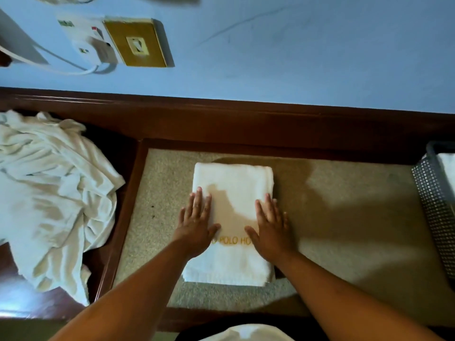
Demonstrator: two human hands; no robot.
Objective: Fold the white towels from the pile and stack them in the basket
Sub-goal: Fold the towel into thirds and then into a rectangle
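I see folded white towel (232,183) lying at middle of speckled surface (357,230), gold lettering (232,241) facing up. Left hand (195,227) lies flat on towel's left edge, fingers straight, grasping nothing. Right hand (270,230) likewise flat on right edge. Crumpled towel pile (49,193) drapes dark wood border (246,124) beyond surface's left edge. Mesh basket (435,205) sits at right edge.

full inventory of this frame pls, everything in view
folded towel: 1, white, gold lettering, centre of tabletop
towel pile: 1, white, crumpled, left
basket: 1, grey mesh, right edge, white towel inside
tabletop: 1, beige inset, dark wood frame
wall: 1, blue, behind
switch plate: 1, brass, on wall, upper left
power strip: 1, white, left of plate, cable attached
left hand: 1, flat on folded towel's left side
right hand: 1, flat on its right side
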